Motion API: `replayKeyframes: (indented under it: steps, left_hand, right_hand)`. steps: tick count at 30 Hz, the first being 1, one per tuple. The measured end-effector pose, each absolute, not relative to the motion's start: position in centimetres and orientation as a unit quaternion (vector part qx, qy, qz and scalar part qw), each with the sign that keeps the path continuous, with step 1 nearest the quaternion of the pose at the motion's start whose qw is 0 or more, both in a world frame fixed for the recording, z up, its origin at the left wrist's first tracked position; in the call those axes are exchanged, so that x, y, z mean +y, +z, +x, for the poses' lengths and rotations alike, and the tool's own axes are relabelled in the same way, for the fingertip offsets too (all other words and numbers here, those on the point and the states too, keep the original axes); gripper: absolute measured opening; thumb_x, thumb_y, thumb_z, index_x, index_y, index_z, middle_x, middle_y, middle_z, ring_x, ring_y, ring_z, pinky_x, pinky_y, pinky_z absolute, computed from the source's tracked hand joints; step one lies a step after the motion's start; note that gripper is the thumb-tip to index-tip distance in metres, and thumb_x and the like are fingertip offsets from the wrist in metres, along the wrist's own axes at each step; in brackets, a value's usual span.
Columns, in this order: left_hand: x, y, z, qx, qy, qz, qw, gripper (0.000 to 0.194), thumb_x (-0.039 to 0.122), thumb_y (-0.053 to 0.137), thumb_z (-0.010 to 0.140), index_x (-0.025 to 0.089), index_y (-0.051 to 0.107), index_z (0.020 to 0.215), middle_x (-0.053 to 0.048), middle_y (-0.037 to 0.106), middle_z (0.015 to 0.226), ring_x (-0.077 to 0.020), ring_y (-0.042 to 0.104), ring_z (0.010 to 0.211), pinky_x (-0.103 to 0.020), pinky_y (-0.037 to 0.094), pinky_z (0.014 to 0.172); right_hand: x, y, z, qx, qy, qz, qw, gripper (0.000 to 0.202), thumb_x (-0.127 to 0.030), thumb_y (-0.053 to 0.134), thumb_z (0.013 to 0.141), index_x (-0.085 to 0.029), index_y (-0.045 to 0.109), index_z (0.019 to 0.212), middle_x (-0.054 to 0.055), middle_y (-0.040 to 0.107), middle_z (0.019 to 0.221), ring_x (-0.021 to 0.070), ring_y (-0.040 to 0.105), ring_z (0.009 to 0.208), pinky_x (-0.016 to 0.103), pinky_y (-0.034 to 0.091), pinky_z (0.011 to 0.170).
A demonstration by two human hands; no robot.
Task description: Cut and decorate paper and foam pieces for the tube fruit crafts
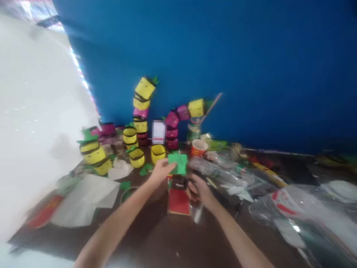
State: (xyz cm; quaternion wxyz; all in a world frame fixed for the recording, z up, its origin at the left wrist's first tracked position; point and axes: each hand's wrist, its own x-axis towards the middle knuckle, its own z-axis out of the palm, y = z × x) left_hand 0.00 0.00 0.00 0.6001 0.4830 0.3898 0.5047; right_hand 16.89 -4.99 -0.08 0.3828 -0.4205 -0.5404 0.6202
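My left hand (162,170) pinches a green paper piece (178,163) by its left edge, raised over the table's middle. My right hand (199,189), just below and to the right, is closed around a pair of scissors (193,190); a dark handle loop shows, while the blades are blurred and partly hidden. Between my forearms lies a flat red rectangle (179,202), with a small dark item (179,182) at its far end. Behind the green paper stand a yellow cup with black bands (158,152) and a red paper cup (199,147).
Stacks of yellow cups (141,100) and magenta cups (172,128) rise against the blue wall (223,56). White sheets (83,201) lie at left. Clear plastic bottles (217,171) and crumpled plastic (301,208) cover the right side. A straw (212,107) leans from a jar (194,130).
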Motion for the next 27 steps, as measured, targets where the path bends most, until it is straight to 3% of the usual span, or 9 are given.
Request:
replayKeyframes:
  steps: [6, 27]
  left_hand:
    - [0.1, 1.1, -0.4, 0.389, 0.491, 0.510, 0.589, 0.035, 0.042, 0.071, 0.060, 0.009, 0.066, 0.073, -0.003, 0.063, 0.065, -0.0131, 0.055, 0.061, -0.023, 0.043, 0.058]
    - [-0.4, 2.2, -1.0, 0.414, 0.430, 0.579, 0.555, 0.034, 0.042, 0.067, 0.066, 0.009, 0.065, 0.075, -0.003, 0.060, 0.063, -0.0133, 0.055, 0.062, -0.022, 0.042, 0.056]
  right_hand:
    - [-5.8, -0.7, 17.6, -0.553, 0.616, -0.407, 0.386, 0.043, -0.058, 0.056, 0.071, -0.020, 0.047, 0.089, -0.008, 0.043, 0.043, 0.0065, 0.037, 0.031, 0.016, 0.023, 0.031]
    - [-6.2, -0.8, 17.7, -0.535, 0.626, -0.421, 0.380, 0.040, -0.057, 0.057, 0.070, -0.021, 0.041, 0.074, -0.010, 0.042, 0.038, 0.0054, 0.032, 0.031, 0.016, 0.020, 0.034]
